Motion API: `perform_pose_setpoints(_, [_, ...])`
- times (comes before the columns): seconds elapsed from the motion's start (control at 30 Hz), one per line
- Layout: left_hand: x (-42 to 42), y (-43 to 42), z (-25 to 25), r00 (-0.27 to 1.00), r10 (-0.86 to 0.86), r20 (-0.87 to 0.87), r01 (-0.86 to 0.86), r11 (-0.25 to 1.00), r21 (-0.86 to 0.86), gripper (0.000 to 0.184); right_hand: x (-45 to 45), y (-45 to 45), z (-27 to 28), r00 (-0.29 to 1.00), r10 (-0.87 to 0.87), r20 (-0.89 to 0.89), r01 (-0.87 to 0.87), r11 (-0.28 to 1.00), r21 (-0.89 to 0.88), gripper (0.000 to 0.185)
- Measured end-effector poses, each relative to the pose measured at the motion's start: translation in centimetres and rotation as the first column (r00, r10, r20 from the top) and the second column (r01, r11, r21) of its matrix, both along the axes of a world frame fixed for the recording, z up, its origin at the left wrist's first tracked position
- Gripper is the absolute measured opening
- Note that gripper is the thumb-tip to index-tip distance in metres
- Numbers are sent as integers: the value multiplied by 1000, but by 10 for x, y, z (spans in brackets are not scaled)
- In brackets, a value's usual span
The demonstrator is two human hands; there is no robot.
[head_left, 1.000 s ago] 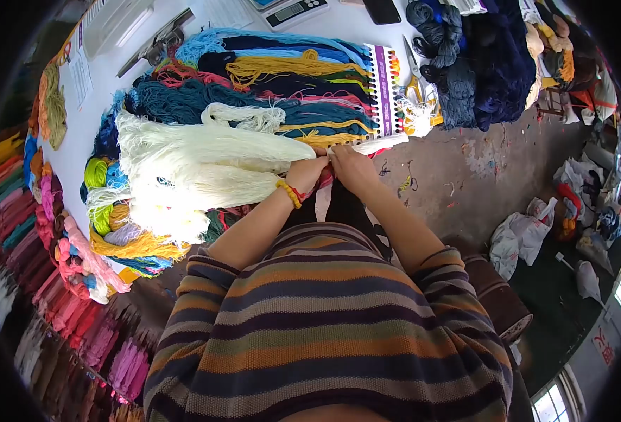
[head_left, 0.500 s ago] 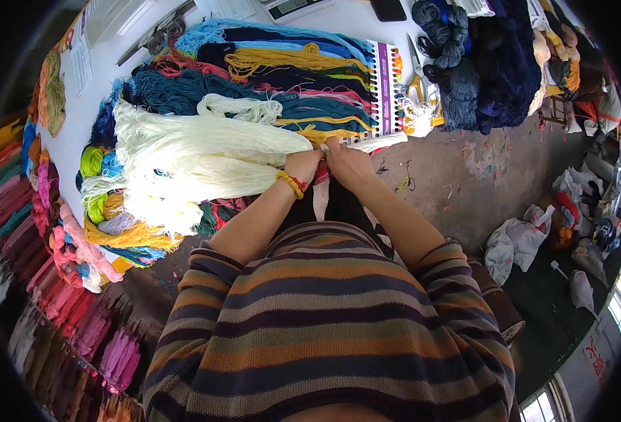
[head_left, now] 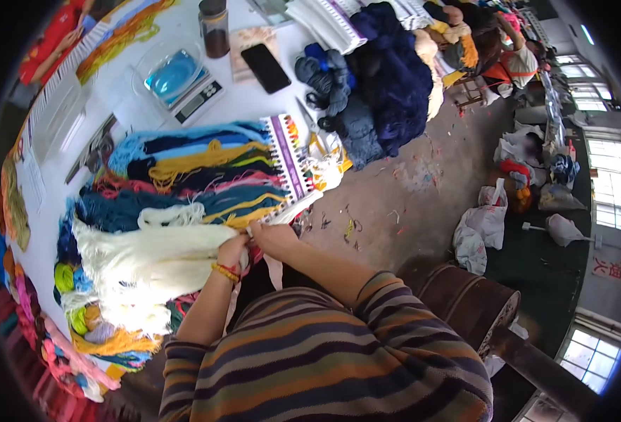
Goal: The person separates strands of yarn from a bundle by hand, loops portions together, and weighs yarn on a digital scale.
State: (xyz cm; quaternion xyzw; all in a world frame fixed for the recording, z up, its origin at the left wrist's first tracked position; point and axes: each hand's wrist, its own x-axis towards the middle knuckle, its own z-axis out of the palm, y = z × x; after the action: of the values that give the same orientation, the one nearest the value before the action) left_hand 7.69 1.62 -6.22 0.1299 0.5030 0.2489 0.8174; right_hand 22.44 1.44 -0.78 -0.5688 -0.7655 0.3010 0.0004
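At the table's front edge my left hand [head_left: 233,252], with a yellow bead bracelet at its wrist, is closed on the gathered right end of a large white thread bundle [head_left: 148,257]. My right hand [head_left: 274,240] is closed beside it, its fingertips close to the left hand's; a white strand end [head_left: 300,207] runs out to the right above it. What exactly its fingers pinch is hidden. Behind the hands, coloured thread skeins [head_left: 205,172] hang from a punched card with a purple stripe [head_left: 287,155]. A small white skein [head_left: 172,215] rests on them.
Scissors [head_left: 306,116] and a white tangle lie right of the card. Farther back are a digital scale [head_left: 198,100], a black phone [head_left: 265,68] and a dark jar [head_left: 214,29]. Dark blue yarn [head_left: 391,84] is piled at the right. Another person's arm [head_left: 58,55] shows at the upper left.
The view has swung up and to the right, so the table and hands appear lower and farther left. Both hands stay together at the end of the white bundle.
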Motion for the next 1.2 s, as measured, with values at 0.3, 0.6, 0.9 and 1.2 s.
perform_pose_setpoints(0.3, [-5, 3, -5, 997, 24, 78, -14, 992, -129, 23, 3, 10, 16, 999, 46, -2, -46, 999, -21, 19])
perform_pose_setpoints(0.6, [7, 1, 6, 990, 55, -132, -56, 998, -6, 7, -5, 18, 4, 979, -202, -29, 189, 952, -241, 26])
perform_pose_setpoints(0.9, [2, 1, -19, 741, -198, -641, 482, 822, 304, 27, 6, 28, -2, 914, -376, -152, 290, 869, -401, 33])
perform_pose_setpoints(1.2, [-47, 24, 66, 387, -236, -891, 682, 723, 105, 27, 14, 33, 4, 986, -155, 56, 164, 889, -427, 42])
